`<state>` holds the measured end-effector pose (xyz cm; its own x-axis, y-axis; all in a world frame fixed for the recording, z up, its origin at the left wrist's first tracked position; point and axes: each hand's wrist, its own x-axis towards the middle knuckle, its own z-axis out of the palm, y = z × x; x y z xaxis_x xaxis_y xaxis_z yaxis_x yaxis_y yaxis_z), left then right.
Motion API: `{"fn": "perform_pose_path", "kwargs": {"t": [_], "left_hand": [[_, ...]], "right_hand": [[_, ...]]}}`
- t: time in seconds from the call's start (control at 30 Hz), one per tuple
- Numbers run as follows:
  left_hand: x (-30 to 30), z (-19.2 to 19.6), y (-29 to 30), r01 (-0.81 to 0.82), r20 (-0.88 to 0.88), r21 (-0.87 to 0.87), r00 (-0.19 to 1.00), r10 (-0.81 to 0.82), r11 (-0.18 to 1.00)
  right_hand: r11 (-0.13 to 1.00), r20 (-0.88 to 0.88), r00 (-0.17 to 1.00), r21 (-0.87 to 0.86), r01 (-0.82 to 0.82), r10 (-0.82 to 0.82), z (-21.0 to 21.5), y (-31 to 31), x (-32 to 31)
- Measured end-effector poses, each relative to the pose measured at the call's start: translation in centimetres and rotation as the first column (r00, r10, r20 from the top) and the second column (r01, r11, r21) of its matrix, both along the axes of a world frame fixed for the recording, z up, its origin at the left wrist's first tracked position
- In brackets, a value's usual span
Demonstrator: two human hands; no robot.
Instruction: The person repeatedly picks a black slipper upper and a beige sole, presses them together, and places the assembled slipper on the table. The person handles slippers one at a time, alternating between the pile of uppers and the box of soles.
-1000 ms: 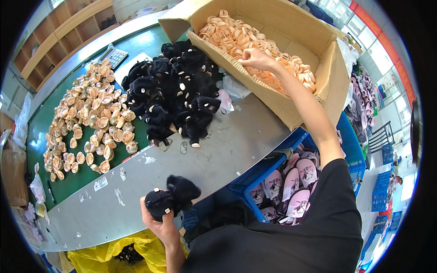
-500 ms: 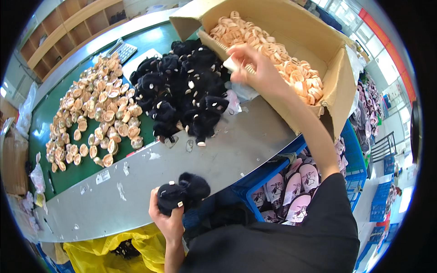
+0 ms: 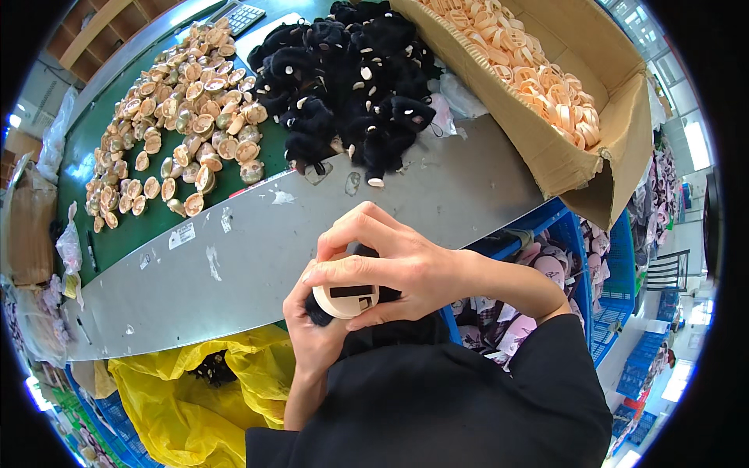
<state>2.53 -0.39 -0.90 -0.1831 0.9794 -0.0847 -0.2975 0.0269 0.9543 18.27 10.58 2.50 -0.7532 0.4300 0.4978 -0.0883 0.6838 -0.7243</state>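
Observation:
In front of my body both hands meet around one piece. My left hand is closed on a black fuzzy plush piece from below and the left. Over the top, my right hand grips a cream plastic part with a dark rectangular slot, pressed against the plush. My fingers cover much of the plush. Beyond my hands, a pile of similar black plush pieces with small cream tabs lies on the table.
A cardboard box of peach plastic rings stands at the far right. Peach-lined shells cover the green mat on the left, near a calculator. Below the metal table edge are a yellow bag and blue crates with pink printed pieces.
My right hand has come back from beside the cardboard box with the cream plastic part and brought it onto the black plush piece in my left hand. The view has shifted too.

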Motion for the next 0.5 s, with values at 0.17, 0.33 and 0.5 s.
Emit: {"fn": "perform_pose_path", "kwargs": {"t": [0.17,0.33,0.5], "left_hand": [[-0.5,-0.3,0.1,0.1,-0.024,0.054,0.995,-0.099,0.993],[-1.3,0.6,0.3,0.193,-0.207,0.042,0.962,-0.18,0.98],[-2.0,0.2,0.6,0.277,-0.121,0.059,0.956,-0.268,0.959]], "right_hand": [[1.0,-0.027,0.999,-0.001,-0.025,0.025,-0.3,-0.4,0.3],[0.998,-0.042,0.998,0.053,-0.038,0.04,-0.4,-0.6,0.3],[0.998,-0.036,0.998,-0.008,-0.056,0.056,-0.8,-0.7,0.5]]}}
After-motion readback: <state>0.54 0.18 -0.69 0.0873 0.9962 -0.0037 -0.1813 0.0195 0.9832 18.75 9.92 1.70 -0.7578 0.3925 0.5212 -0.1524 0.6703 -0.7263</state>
